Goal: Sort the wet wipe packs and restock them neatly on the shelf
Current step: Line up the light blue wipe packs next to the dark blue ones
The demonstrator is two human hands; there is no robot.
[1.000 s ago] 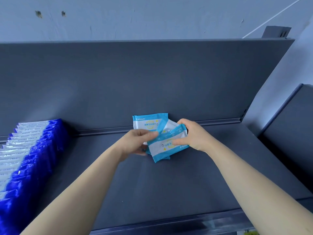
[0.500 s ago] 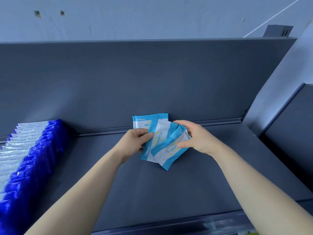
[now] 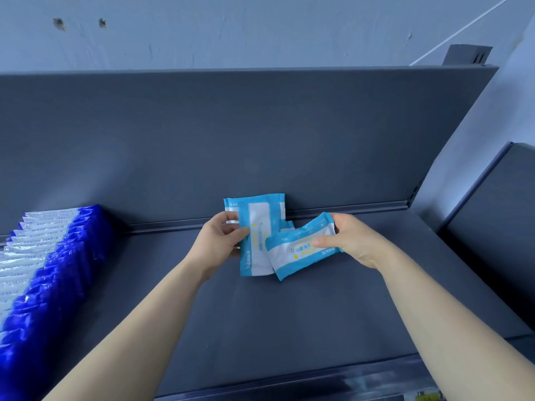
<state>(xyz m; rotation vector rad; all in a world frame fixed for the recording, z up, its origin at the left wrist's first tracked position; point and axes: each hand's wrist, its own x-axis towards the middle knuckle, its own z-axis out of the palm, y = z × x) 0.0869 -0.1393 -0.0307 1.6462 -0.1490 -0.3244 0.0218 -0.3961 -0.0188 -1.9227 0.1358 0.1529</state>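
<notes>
Wet wipe packs point(image 3: 262, 227) in light blue and white sit in both hands, held over the middle of the dark grey shelf point(image 3: 289, 328), close to its back panel point(image 3: 260, 140). The left hand point(image 3: 220, 241) pinches an upright pack point(image 3: 260, 247) by its left edge, thumb on the printed face and fingers curled behind. A second pack point(image 3: 230, 204) peeks out behind it in the same grip. The right hand point(image 3: 350, 241) grips a tilted pack point(image 3: 301, 251) by its right end, thumb across the front and fingers wrapped over the top edge. This pack overlaps the lower right corner of the upright one. Whether either pack's lower edge touches the shelf cannot be told.

The packs look light, flat and soft: thin film pouches with moist, yielding filling that would bend or sag if held by one corner. The glossy film is probably slippery, so packs stacked together may slide apart. A hold across the short sides or the crimped end seams, with the thumb flat on the face, should keep each one straight. Squeezing the middle hard seems unwise. A row of dark-blue packs point(image 3: 58, 264) stands on edge at the far left, well apart from the hands.
</notes>
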